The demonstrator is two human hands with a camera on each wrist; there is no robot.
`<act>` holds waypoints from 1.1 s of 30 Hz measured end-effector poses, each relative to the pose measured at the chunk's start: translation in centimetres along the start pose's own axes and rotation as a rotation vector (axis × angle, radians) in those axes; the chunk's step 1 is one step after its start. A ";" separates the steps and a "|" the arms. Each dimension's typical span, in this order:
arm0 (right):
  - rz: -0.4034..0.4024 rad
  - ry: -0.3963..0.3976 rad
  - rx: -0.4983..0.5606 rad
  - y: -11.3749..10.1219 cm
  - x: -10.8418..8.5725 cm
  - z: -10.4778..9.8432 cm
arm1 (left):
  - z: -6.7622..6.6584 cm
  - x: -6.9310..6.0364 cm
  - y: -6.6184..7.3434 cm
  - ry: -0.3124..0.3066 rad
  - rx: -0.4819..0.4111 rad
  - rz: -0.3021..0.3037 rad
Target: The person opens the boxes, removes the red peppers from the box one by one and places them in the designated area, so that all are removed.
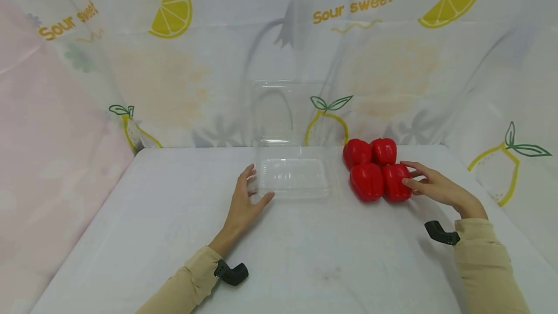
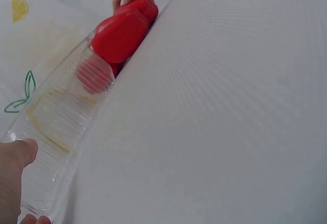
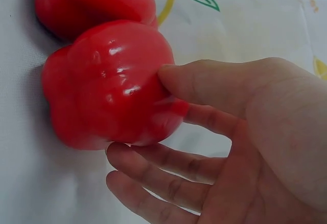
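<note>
A clear plastic container (image 1: 294,192) stands left of the red bell peppers, its transparent lid (image 1: 279,110) raised at the back. My left hand (image 1: 244,207) rests at its front left corner, thumb along the front and fingers spread by the left side. On the right, my right hand (image 1: 438,189) holds the nearest right red bell pepper (image 1: 394,185) between thumb and fingers. In the right wrist view the thumb lies on the glossy pepper (image 3: 110,88), with fingertips at its lower side. Beside it are a front left pepper (image 1: 366,183) and two back peppers (image 1: 384,150).
A white cloth covers the table (image 1: 327,256). Behind it hangs a curtain (image 1: 226,62) printed with lemons and lettering, close to the container's lid. A black wrist mount (image 1: 231,274) juts from the left sleeve, and another mount (image 1: 441,233) from the right.
</note>
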State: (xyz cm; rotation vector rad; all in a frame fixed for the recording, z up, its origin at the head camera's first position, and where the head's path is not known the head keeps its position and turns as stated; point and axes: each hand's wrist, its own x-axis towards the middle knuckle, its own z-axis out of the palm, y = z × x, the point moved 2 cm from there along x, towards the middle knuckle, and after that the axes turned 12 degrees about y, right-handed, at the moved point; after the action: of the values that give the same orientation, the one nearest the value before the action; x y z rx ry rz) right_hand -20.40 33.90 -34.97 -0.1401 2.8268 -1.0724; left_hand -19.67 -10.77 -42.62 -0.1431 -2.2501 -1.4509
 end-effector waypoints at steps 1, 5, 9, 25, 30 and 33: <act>-0.001 0.002 -0.002 0.0 0.0 0.0 | 0.0 0.0 0.0 0.000 0.001 -0.003; 0.000 0.011 -0.008 0.0 0.1 0.0 | 0.1 0.0 -0.1 -0.002 -0.002 -0.012; -0.001 0.018 -0.013 0.1 0.3 0.1 | 0.2 -0.1 -0.2 -0.005 -0.012 -0.018; 0.005 0.038 -0.024 0.4 0.2 -0.2 | 0.6 -0.1 0.1 -0.015 0.000 -0.029; -0.025 0.103 -0.051 0.3 0.1 -0.6 | 0.7 -0.2 0.0 -0.028 -0.007 -0.038; -0.045 0.196 -0.068 -0.1 0.1 -0.8 | 0.6 -0.2 0.1 -0.039 0.006 -0.039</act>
State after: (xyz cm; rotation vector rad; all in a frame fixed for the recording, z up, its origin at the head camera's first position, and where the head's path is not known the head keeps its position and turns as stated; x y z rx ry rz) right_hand -20.61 34.33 -34.34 -0.1103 3.0502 -1.0528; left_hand -19.65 -10.16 -42.86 -0.1280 -2.3002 -1.4734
